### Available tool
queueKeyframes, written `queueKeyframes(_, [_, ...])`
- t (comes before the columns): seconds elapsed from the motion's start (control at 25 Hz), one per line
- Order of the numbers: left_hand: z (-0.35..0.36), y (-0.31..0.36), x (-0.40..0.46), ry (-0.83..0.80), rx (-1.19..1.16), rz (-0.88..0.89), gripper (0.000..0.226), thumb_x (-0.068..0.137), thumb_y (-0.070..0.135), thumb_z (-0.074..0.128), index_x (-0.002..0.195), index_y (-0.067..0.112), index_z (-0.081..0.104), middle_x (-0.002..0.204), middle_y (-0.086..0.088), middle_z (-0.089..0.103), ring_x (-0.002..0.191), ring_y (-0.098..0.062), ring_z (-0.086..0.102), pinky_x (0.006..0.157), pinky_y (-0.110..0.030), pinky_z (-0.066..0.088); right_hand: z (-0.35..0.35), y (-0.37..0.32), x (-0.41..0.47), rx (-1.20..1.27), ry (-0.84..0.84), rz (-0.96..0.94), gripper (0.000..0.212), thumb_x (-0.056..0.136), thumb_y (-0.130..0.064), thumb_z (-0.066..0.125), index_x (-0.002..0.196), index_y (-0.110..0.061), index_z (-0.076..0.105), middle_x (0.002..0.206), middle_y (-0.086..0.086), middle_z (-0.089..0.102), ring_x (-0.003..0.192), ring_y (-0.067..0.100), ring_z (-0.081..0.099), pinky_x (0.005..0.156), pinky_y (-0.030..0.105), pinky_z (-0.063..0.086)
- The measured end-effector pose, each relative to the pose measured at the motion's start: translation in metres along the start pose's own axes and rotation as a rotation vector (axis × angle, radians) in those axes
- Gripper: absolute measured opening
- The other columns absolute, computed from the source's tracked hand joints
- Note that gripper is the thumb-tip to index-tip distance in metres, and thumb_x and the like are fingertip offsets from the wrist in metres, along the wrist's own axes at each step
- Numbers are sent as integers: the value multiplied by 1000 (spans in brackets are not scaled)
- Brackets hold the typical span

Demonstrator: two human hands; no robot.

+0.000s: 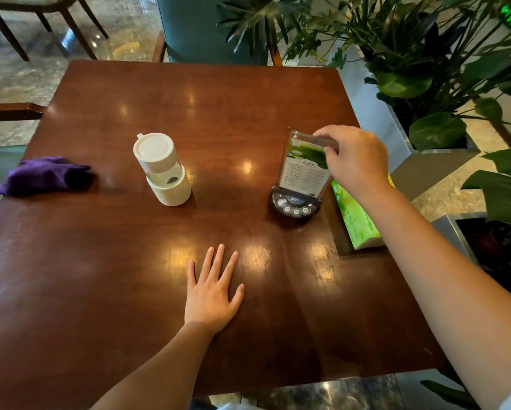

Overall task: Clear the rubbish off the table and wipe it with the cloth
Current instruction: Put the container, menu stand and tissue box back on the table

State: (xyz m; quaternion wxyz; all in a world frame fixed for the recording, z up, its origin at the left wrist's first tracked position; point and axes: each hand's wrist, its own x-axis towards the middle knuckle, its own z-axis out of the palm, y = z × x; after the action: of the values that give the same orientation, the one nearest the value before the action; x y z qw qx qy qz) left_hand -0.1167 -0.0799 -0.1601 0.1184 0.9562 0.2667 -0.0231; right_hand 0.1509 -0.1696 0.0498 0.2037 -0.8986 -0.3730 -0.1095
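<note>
A crumpled purple cloth [42,176] lies at the left edge of the dark wooden table [106,261]. My left hand [212,294] rests flat on the table near the front, fingers spread, holding nothing. My right hand [354,159] grips the top edge of a clear acrylic menu stand [303,170], which tilts on its black base with buttons [295,205]. A green tissue pack [354,220] lies at the right edge, partly hidden under my right forearm.
A white lidded bottle [164,170] stands left of centre. A teal chair [206,28] sits behind the table. Metal planters with leafy plants [426,84] line the right side. A wooden chair [41,22] stands at the far left.
</note>
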Motion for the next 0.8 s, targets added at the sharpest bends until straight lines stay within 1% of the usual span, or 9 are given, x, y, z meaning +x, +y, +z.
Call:
queueKeyframes(0.08, [0, 0, 0, 0, 0, 1, 66, 88, 59, 19, 147, 38, -2, 158, 4, -5, 144, -15, -14, 116, -50, -5, 4, -16, 13, 61, -62, -65, 29, 84, -6, 55, 105, -24, 66, 109, 2, 70, 98, 27, 61, 77, 38, 50])
queueKeyframes(0.2, [0, -1, 1, 16, -5, 1, 67, 88, 58, 24, 147, 37, 3, 158, 3, 1, 145, -17, -8, 116, -51, -2, 19, -41, 28, 115, -164, -199, 27, 84, -7, 56, 102, -25, 66, 107, 0, 70, 98, 23, 61, 76, 39, 50])
queueKeyframes(0.36, [1, -1, 2, 18, 3, 9, 68, 88, 57, 31, 148, 36, 9, 158, 0, 11, 146, -20, 2, 113, -52, 2, 46, -68, 41, 142, -185, -320, 22, 85, -12, 56, 99, -27, 66, 102, -3, 70, 94, 21, 63, 72, 34, 48])
queueKeyframes(0.56, [0, -1, 2, 19, 10, 16, 69, 88, 58, 33, 148, 35, 10, 157, -2, 17, 145, -24, 8, 111, -53, 5, 69, -88, 62, 210, -162, -313, 22, 85, -12, 57, 97, -27, 66, 101, -3, 71, 93, 20, 63, 72, 35, 48])
queueKeyframes(0.68, [0, 0, 1, 22, 3, 12, 68, 88, 58, 32, 148, 36, 8, 157, -1, 16, 145, -24, 7, 111, -53, 5, 78, -96, 67, 241, -173, -295, 21, 84, -11, 58, 96, -26, 67, 99, -2, 71, 91, 19, 63, 74, 36, 50])
queueKeyframes(0.8, [0, 0, 0, 23, -1, 10, 67, 89, 58, 30, 148, 36, 7, 158, 0, 12, 145, -23, 4, 111, -52, 3, 84, -100, 71, 256, -172, -253, 21, 85, -11, 58, 95, -27, 66, 97, -3, 71, 90, 19, 63, 71, 32, 45])
